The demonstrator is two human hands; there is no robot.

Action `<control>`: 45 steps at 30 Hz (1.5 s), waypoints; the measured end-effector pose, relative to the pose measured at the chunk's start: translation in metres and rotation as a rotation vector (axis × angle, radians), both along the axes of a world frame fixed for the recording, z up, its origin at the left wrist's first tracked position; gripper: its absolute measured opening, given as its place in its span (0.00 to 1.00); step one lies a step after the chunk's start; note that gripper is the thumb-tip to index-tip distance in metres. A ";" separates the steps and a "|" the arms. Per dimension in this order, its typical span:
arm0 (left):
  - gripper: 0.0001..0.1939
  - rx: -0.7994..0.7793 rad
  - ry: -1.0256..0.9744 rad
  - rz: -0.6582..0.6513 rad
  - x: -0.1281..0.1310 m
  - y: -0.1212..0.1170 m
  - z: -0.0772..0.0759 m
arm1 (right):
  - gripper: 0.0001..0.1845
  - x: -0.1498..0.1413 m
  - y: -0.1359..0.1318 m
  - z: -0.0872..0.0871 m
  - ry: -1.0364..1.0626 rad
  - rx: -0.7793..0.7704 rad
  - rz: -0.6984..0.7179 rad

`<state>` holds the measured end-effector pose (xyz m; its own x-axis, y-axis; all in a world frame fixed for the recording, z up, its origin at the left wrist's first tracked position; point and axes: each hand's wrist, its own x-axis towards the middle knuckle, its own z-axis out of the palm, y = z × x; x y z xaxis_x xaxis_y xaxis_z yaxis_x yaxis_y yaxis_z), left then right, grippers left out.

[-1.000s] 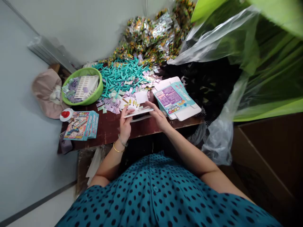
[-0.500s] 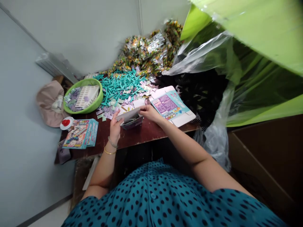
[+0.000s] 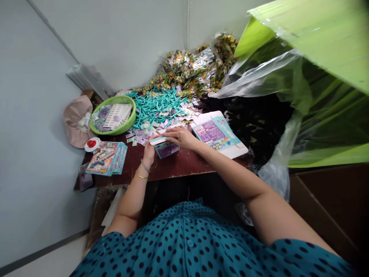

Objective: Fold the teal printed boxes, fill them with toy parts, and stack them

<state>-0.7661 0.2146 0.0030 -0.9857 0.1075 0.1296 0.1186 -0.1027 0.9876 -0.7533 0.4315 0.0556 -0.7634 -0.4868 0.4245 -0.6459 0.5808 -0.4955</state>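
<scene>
A small printed carton [image 3: 167, 150], purple and teal on the side facing me, is held upright just above the table's front part. My left hand [image 3: 149, 152] grips its left end, thumb and fingers around the edge. Across the top lies my right hand [image 3: 182, 137], its fingers stretched over the white top flap and touching it. Right of the hands, flat unfolded cartons [image 3: 211, 132] with purple and teal print lie on the table. Behind the carton, small purple and green packets [image 3: 138, 136] are scattered about, partly hidden by my hands.
Teal sticks [image 3: 158, 105] lie heaped behind the hands. A green basin [image 3: 131, 123] holds packets and sheets. Finished-looking boxes [image 3: 108, 157] are stacked at left beside a red-and-white round item [image 3: 92, 144] and a phone [image 3: 85, 177]. Plastic-bagged parts [image 3: 184, 71] pile against the wall.
The carton's raised flap has come down over its top, and my right hand has moved from the flap's edge to lie across it. The camera view has shifted slightly left.
</scene>
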 end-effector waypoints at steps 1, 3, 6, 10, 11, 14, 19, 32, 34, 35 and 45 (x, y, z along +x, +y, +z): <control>0.15 -0.016 0.003 -0.018 0.000 -0.002 -0.001 | 0.18 0.000 -0.001 -0.001 -0.013 -0.017 -0.011; 0.17 -0.029 0.009 -0.052 0.001 -0.004 -0.004 | 0.17 -0.002 -0.004 -0.002 -0.033 -0.050 -0.038; 0.23 0.036 0.047 -0.106 0.006 -0.009 -0.005 | 0.16 -0.004 -0.008 -0.005 -0.023 -0.064 -0.062; 0.22 -0.040 0.292 -0.030 0.020 -0.018 0.000 | 0.16 -0.005 -0.007 -0.007 0.015 -0.015 -0.069; 0.20 -0.124 0.363 -0.007 0.023 -0.021 0.002 | 0.16 -0.004 -0.005 -0.008 0.016 0.002 -0.063; 0.14 -0.356 0.497 0.017 0.027 -0.031 0.005 | 0.18 -0.001 0.003 -0.013 0.011 0.033 -0.002; 0.14 -0.452 0.514 -0.023 0.018 -0.039 -0.005 | 0.20 0.008 0.009 -0.032 0.034 -0.034 -0.022; 0.20 -0.664 0.525 0.307 0.085 -0.044 -0.040 | 0.41 0.098 0.018 -0.058 0.111 -0.247 -0.323; 0.20 -0.841 0.616 0.453 0.091 -0.084 -0.009 | 0.37 0.128 0.025 -0.071 0.061 -0.282 -0.387; 0.19 -0.910 0.614 0.559 0.092 -0.106 0.006 | 0.34 0.141 0.026 -0.080 0.034 -0.277 -0.398; 0.25 -1.441 0.279 0.710 0.072 -0.171 0.011 | 0.21 0.194 0.010 -0.123 0.001 -0.123 -0.326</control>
<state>-0.6943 0.0436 0.0145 -0.8518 -0.1489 0.5023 -0.0815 0.9847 0.1538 -0.5598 0.4418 -0.0670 -0.8697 -0.1630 0.4659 -0.4372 0.6926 -0.5738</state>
